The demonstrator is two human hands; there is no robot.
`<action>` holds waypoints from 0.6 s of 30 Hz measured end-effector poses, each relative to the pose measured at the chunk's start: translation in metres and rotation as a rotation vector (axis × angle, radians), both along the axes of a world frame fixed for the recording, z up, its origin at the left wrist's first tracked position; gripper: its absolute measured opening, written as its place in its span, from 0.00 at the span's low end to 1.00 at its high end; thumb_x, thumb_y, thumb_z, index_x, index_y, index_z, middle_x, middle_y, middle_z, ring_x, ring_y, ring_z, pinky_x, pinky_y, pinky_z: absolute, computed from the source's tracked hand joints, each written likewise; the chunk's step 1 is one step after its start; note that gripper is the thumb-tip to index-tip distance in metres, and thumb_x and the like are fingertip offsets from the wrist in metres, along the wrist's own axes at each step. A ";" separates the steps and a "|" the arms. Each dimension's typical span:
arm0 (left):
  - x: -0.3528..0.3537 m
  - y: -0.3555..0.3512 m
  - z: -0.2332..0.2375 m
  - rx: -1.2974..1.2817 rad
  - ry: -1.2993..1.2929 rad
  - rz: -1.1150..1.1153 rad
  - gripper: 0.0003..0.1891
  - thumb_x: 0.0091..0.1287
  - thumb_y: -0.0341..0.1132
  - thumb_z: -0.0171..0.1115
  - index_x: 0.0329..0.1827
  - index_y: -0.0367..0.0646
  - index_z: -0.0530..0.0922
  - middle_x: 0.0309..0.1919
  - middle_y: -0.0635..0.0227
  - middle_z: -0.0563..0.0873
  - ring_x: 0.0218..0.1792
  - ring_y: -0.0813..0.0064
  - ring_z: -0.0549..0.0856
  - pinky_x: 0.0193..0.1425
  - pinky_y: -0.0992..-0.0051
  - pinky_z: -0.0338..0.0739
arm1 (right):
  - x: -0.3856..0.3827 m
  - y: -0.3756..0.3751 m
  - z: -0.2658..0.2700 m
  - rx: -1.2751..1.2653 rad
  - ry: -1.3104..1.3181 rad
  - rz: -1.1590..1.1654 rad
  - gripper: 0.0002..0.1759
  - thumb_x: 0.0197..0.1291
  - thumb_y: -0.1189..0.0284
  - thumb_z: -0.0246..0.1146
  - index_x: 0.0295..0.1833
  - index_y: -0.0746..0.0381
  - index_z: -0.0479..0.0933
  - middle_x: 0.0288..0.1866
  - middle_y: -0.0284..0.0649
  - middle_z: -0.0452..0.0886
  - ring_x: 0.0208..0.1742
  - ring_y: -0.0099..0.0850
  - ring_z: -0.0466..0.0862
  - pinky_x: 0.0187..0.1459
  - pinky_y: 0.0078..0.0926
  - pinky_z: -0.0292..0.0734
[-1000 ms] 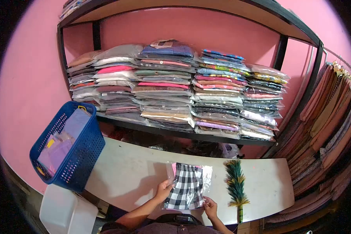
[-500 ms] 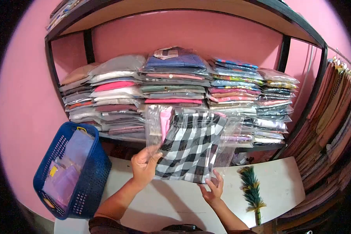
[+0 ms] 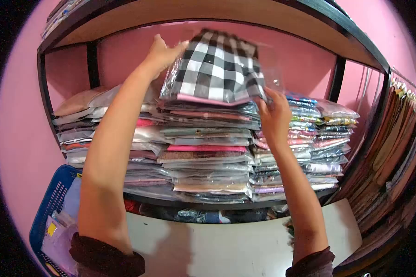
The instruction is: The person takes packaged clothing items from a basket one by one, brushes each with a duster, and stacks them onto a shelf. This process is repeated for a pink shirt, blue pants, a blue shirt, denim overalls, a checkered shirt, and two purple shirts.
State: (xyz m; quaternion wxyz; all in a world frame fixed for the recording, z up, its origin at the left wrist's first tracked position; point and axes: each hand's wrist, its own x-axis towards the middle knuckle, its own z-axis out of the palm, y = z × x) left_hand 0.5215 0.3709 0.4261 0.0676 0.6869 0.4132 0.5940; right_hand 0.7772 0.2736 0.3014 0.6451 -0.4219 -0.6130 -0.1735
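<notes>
A black-and-white checked garment (image 3: 219,69), folded inside a clear plastic bag, is raised over the middle stack of bagged clothes (image 3: 203,138). My left hand (image 3: 164,56) is at its upper left edge, with the thumb against the plastic and some fingers hidden behind it. At the lower right corner, my right hand (image 3: 275,108) pinches the bag between thumb and fingers. A strip of pink shows along the garment's lower edge. The bag hides the top of the middle stack.
Stacks of bagged clothes fill the dark-framed shelf (image 3: 125,189), under an upper board (image 3: 208,15). A blue basket (image 3: 55,194) with bagged lilac items stands left. Hanging fabrics (image 3: 388,152) line the right. Below is a white table (image 3: 235,249); my right forearm mostly hides a feather-like duster.
Both hands have lifted the bagged checked garment from above the table up and forward, over the middle stack. The garment now tilts differently, and the view has shifted upward.
</notes>
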 end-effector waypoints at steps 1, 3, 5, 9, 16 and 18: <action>0.005 -0.017 -0.007 0.074 0.146 0.190 0.50 0.50 0.56 0.62 0.65 0.33 0.46 0.57 0.45 0.66 0.57 0.58 0.68 0.62 0.65 0.58 | 0.003 0.015 0.011 -0.066 -0.049 -0.061 0.18 0.45 0.71 0.64 0.45 0.62 0.75 0.49 0.52 0.69 0.47 0.48 0.71 0.46 0.36 0.68; 0.001 -0.016 -0.036 0.298 0.556 0.135 0.45 0.50 0.55 0.62 0.63 0.34 0.53 0.60 0.46 0.62 0.61 0.58 0.63 0.64 0.66 0.55 | 0.004 0.031 0.014 -0.027 -0.111 -0.183 0.14 0.45 0.68 0.64 0.40 0.60 0.77 0.53 0.50 0.66 0.51 0.45 0.68 0.47 0.38 0.65; -0.003 -0.015 -0.068 0.388 0.811 0.051 0.33 0.55 0.51 0.58 0.60 0.40 0.63 0.58 0.54 0.67 0.61 0.57 0.63 0.65 0.64 0.53 | 0.002 0.026 0.021 0.012 -0.434 -0.623 0.14 0.44 0.68 0.63 0.40 0.57 0.78 0.56 0.47 0.64 0.55 0.42 0.64 0.50 0.38 0.61; -0.007 -0.010 -0.083 0.287 0.833 0.017 0.24 0.59 0.44 0.54 0.54 0.39 0.69 0.52 0.54 0.73 0.56 0.58 0.70 0.61 0.66 0.61 | -0.001 0.033 0.014 0.130 -0.650 -0.627 0.11 0.46 0.72 0.58 0.38 0.58 0.78 0.52 0.43 0.68 0.54 0.39 0.64 0.50 0.37 0.59; -0.028 0.010 -0.071 0.213 0.599 -0.197 0.13 0.56 0.27 0.53 0.43 0.34 0.76 0.39 0.55 0.80 0.40 0.65 0.80 0.45 0.73 0.72 | 0.002 0.052 0.020 -0.037 -0.704 -0.537 0.11 0.44 0.80 0.54 0.36 0.63 0.75 0.34 0.41 0.75 0.45 0.38 0.71 0.45 0.28 0.68; -0.028 0.010 -0.072 0.151 0.542 -0.204 0.11 0.53 0.24 0.55 0.40 0.35 0.78 0.31 0.56 0.82 0.32 0.63 0.82 0.38 0.72 0.74 | 0.003 0.057 0.017 -0.062 -0.664 -0.479 0.11 0.43 0.82 0.52 0.36 0.65 0.74 0.34 0.44 0.75 0.43 0.40 0.72 0.44 0.30 0.71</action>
